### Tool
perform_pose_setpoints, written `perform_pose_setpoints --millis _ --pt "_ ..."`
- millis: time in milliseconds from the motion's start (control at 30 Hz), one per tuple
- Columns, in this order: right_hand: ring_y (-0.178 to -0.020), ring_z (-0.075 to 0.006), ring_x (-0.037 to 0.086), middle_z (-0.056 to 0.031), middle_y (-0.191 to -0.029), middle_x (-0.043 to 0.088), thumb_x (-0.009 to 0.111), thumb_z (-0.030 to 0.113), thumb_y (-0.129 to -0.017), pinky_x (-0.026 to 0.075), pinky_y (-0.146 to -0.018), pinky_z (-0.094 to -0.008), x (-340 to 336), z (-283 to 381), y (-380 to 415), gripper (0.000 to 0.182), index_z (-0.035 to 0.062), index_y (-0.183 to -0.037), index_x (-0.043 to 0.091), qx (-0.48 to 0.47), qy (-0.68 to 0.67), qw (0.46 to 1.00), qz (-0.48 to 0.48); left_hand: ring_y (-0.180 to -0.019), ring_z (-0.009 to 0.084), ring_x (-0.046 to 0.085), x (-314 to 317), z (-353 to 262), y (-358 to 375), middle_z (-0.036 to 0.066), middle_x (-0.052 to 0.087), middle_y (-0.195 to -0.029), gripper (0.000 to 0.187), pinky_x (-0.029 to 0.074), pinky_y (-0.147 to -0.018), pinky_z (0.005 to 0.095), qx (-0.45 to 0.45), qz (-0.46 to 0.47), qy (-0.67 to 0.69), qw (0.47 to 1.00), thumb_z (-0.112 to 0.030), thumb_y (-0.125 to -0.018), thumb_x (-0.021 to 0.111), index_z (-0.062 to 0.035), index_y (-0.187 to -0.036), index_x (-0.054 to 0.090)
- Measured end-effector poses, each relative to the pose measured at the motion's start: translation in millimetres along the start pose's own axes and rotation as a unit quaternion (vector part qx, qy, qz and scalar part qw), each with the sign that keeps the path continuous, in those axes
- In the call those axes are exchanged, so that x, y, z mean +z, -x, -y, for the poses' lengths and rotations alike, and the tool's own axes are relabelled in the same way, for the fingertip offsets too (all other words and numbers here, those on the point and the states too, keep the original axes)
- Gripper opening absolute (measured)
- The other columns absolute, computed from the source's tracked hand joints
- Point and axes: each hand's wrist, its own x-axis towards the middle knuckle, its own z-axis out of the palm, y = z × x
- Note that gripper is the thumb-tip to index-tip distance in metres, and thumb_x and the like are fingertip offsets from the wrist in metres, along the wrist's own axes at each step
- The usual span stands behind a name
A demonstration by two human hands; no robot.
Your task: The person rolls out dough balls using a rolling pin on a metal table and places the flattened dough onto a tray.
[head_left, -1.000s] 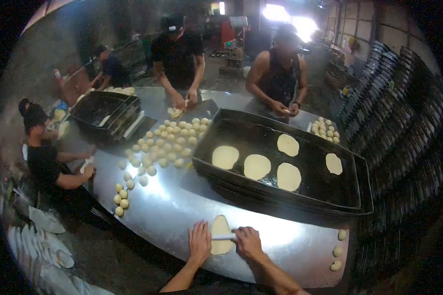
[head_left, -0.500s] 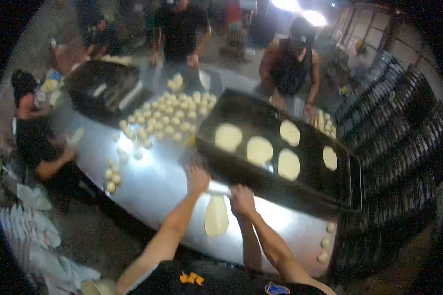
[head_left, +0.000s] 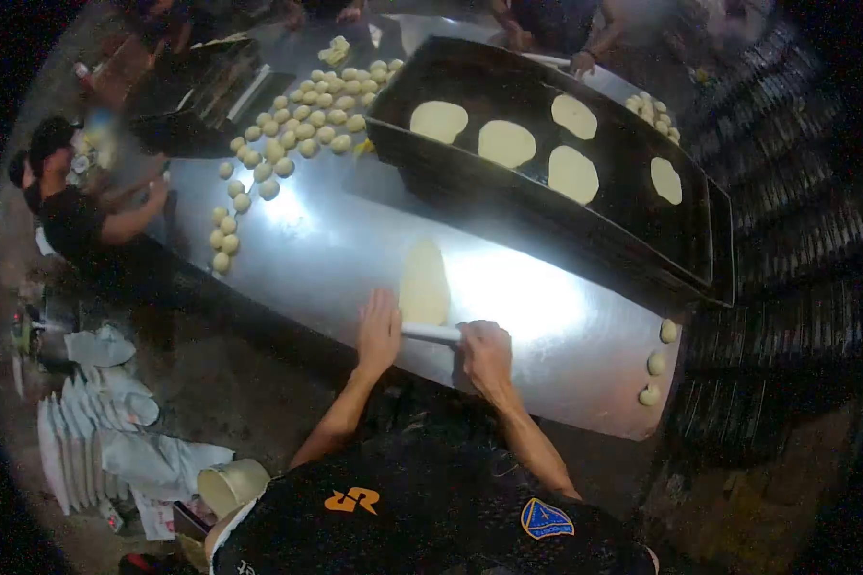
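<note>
A long oval of flattened dough (head_left: 424, 283) lies on the metal table, its near end touching a white rolling pin (head_left: 431, 332). My left hand (head_left: 381, 331) rests on the pin's left end, its fingers stretched out flat and pointing away from me. Curled fingers of my right hand (head_left: 486, 355) grip the pin's right end. Beyond my hands stands a large dark tray (head_left: 633, 216) with several flat dough rounds (head_left: 506, 144) in it.
Several dough balls (head_left: 307, 129) cover the table's far left, and a few more (head_left: 656, 363) line its right edge. A person (head_left: 77, 201) works at the left side, others across the table. Stacked dark trays (head_left: 767, 192) stand at right. White sacks (head_left: 77, 441) lie lower left.
My hands and the rolling pin have come from the dough's far end to its near end, closer to my body. The view has tilted down.
</note>
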Motion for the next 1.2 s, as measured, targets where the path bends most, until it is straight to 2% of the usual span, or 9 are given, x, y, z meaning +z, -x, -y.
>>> perform_pose_setpoints --millis 267,333,567,700,767,867,1000,1067,1200 --pt "-0.105 -0.0348 0.056 -0.0134 -0.118 0.061 0.064 0.014 -0.086 0.045 -0.088 -0.0465 -72.0 -122.3 -39.6 0.04 0.0099 -0.125 0.061 0.084 0.254 0.962 -0.059 -0.13 0.0417 0.045 8.0 -36.9 -83.9 0.019 0.052 -0.14 0.048 0.04 -0.104 0.05 0.081 0.024 -0.185 0.979 -0.028 -0.099 0.051 -0.0048 -0.14 0.045" --pt "-0.11 -0.0353 0.054 -0.0146 -0.119 0.061 0.066 0.014 -0.084 0.045 -0.089 -0.047 -62.6 -96.7 -60.4 0.042 0.0099 -0.126 0.061 0.075 0.281 0.953 -0.081 -0.116 0.0382 0.059 18.6 -42.4 -94.9 0.016 0.065 -0.121 0.043 0.047 -0.095 0.0469 -0.078 -0.008 -0.081 0.994 -0.028 -0.094 0.059 -0.0023 -0.129 0.056" --pt "-0.129 -0.0412 0.038 -0.0116 -0.15 0.04 0.074 0.023 -0.083 0.035 -0.106 -0.0549 24.2 -56.4 -155.2 0.06 0.0133 -0.138 0.053 -0.03 -0.009 0.993 0.114 -0.093 0.0285 0.068 -1.0 14.5 -116.0 0.017 0.07 -0.099 0.035 0.053 -0.084 0.0383 -0.013 0.168 0.263 0.95 -0.033 -0.089 0.069 -0.0052 -0.11 0.07" --pt "-0.109 -0.027 0.053 -0.0092 -0.119 0.061 0.072 0.026 -0.088 0.045 -0.091 -0.042 24.9 -75.0 -194.3 0.03 0.007 -0.111 0.067 -0.114 -0.103 0.964 0.217 -0.095 0.0161 0.063 -25.6 18.3 -101.6 0.01 0.068 -0.104 0.036 0.053 -0.083 0.0338 -0.007 0.228 0.348 0.909 -0.032 -0.094 0.068 -0.0029 -0.115 0.066" --pt "-0.078 -0.0099 0.059 -0.0002 -0.084 0.064 0.067 0.026 -0.094 0.048 -0.071 -0.026 2.7 -55.3 -187.5 0.022 0.0048 -0.101 0.065 0.094 -0.33 0.893 0.29 -0.099 0.0149 0.062 -20.5 14.1 -90.7 0.008 0.066 -0.107 0.038 0.053 -0.086 0.0313 -0.191 0.232 0.567 0.767 -0.032 -0.097 0.064 -0.0024 -0.121 0.062" --pt "-0.077 -0.0065 0.058 0.0019 -0.084 0.063 0.064 0.027 -0.097 0.047 -0.068 -0.0238 -0.8 -68.2 -145.6 0.022 0.0061 -0.104 0.064 0.236 -0.509 0.79 0.249 -0.099 0.014 0.061 -1.1 1.3 -92.8 0.008 0.064 -0.105 0.039 0.053 -0.087 0.0309 -0.215 0.197 0.711 0.64 -0.034 -0.098 0.062 -0.0017 -0.121 0.06" --pt "-0.09 -0.0127 0.06 -0.002 -0.096 0.065 0.062 0.029 -0.098 0.049 -0.08 -0.0288 -87.5 -49.6 -118.9 0.029 0.0039 -0.111 0.062 0.369 -0.647 0.662 0.082 -0.093 0.0112 0.06 -17.1 -57.2 -155.8 0.001 0.065 -0.099 0.029 0.052 -0.08 0.0276 -0.175 0.31 0.625 0.695 -0.031 -0.094 0.067 -0.007 -0.112 0.063" --pt "-0.096 -0.0129 0.057 -0.0015 -0.101 0.061 0.054 0.029 -0.102 0.05 -0.085 -0.0327 -132.3 -90.2 -118.1 0.028 0.0042 -0.112 0.06 0.19 -0.576 0.794 0.036 -0.083 0.0091 0.058 -38.5 -120.6 -210.4 -0.001 0.064 -0.094 0.027 0.049 -0.073 0.0246 0.053 0.335 0.455 0.824 -0.03 -0.098 0.063 -0.0041 -0.107 0.065" --pt "-0.091 -0.0131 0.059 -0.0022 -0.097 0.063 0.049 0.031 -0.104 0.049 -0.083 -0.0327 -258.8 -117.7 -138.3 0.028 0.007 -0.107 0.063 0.199 -0.568 0.79 -0.113 -0.083 0.0092 0.057 -45.2 -270.6 -295.5 0.0 0.064 -0.094 0.037 0.049 -0.078 0.0254 0.216 0.367 0.319 0.847 -0.04 -0.101 0.053 -0.0052 -0.108 0.065"
